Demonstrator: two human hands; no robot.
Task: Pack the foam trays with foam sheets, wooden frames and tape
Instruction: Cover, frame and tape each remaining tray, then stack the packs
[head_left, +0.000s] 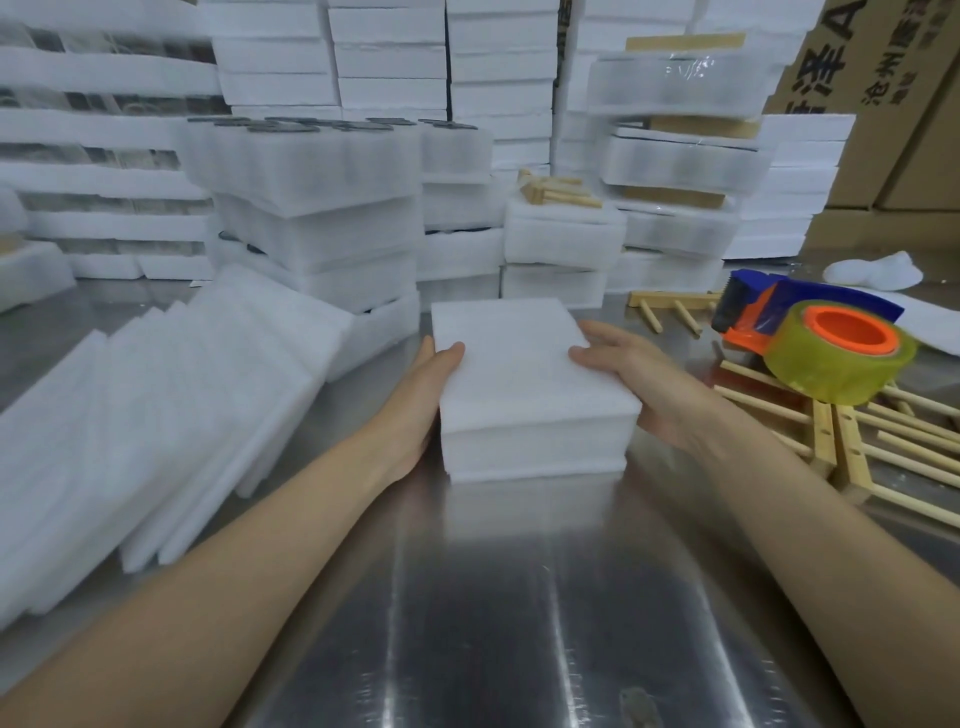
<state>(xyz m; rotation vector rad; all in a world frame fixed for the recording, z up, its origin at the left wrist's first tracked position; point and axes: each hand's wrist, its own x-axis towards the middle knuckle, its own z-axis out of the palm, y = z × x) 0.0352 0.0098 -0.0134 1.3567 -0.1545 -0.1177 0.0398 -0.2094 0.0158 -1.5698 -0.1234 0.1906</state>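
White rectangular foam tray stack (530, 374), one, stands mid-bench on the steel bench (519, 597). Two hands grasp its sides, thumbs on top: left hand (423, 400), right hand (644, 384). One orange-and-blue tape dispenser (810, 332) rests on at least two wooden dowel frames (852, 447) at the right edge.

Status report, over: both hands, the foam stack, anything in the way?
Left hand, right hand grip foam stack by its sides, thumbs on top. Stack rests on metal table. Tape dispenser to the right, not touching.
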